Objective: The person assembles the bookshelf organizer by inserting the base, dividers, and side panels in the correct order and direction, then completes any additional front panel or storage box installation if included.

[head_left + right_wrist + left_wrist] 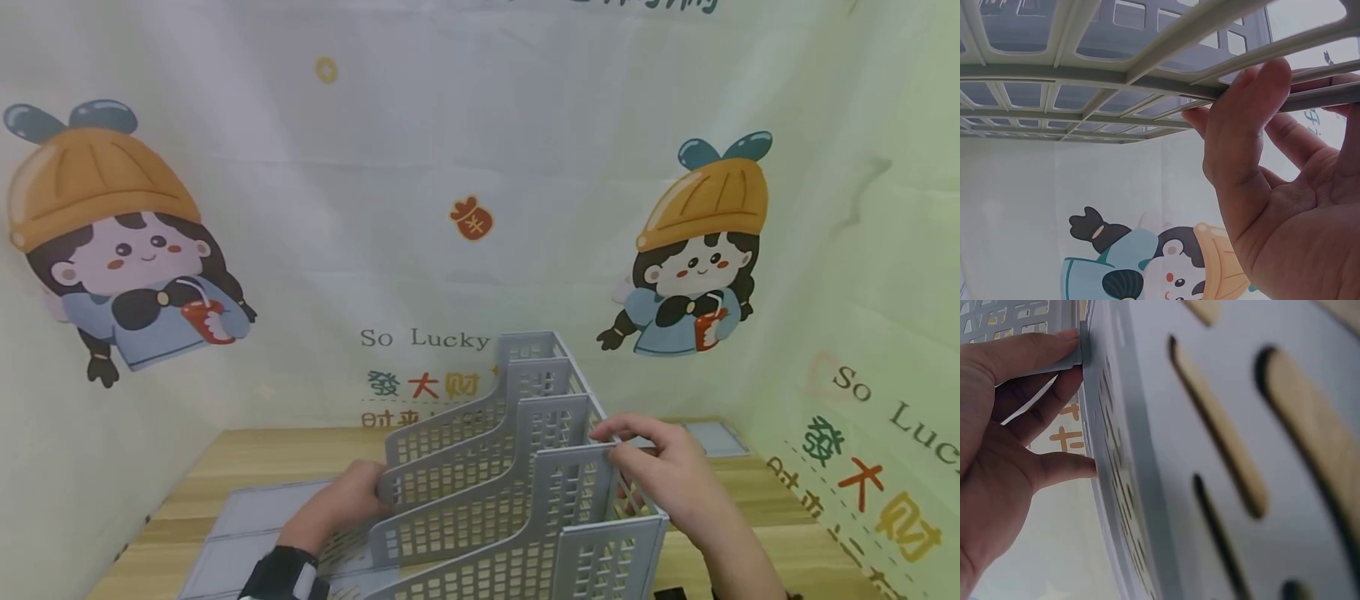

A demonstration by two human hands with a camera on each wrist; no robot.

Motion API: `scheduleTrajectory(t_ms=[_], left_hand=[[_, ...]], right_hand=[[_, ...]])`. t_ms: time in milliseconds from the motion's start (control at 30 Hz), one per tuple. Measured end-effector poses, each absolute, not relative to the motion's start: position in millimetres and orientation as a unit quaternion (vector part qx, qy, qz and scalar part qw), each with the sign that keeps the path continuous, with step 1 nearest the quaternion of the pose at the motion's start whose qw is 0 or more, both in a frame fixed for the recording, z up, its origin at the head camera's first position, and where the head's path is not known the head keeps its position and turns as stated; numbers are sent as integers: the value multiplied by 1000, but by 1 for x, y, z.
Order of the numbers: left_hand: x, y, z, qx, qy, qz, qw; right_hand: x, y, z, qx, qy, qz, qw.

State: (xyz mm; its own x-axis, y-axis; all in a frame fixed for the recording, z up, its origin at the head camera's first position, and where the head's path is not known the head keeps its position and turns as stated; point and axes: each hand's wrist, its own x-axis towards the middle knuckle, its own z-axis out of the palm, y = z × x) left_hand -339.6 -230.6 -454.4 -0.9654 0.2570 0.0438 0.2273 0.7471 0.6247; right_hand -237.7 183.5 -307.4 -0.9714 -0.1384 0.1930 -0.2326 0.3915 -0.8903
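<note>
Left hand (pixel 341 504) low, forearm rising from lower edge, dark band at wrist; fingers (pixel 1035 353) and thumb curled in pinch. Right hand (pixel 663 475) higher, palm down, fingers (pixel 1241 119) curled, forearm angled from lower right.

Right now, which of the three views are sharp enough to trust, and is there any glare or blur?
Head view: evenly lit, sharp, no glare; both hands on the grey file rack. Left wrist: close rack wall soft, left hand dim. Right wrist: right hand shadowed against the bright backdrop, lattice clear.
</note>
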Motion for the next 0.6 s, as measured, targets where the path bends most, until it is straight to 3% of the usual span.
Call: scheduleTrajectory(t_ms=[467, 600], left_hand=[[-340, -232, -455, 133, 942, 308, 14], [-329, -243, -444, 99, 943, 318, 26]], right_hand=[[-237, 185, -309, 98, -834, 542, 38], [-237, 184, -309, 100, -831, 547, 37]])
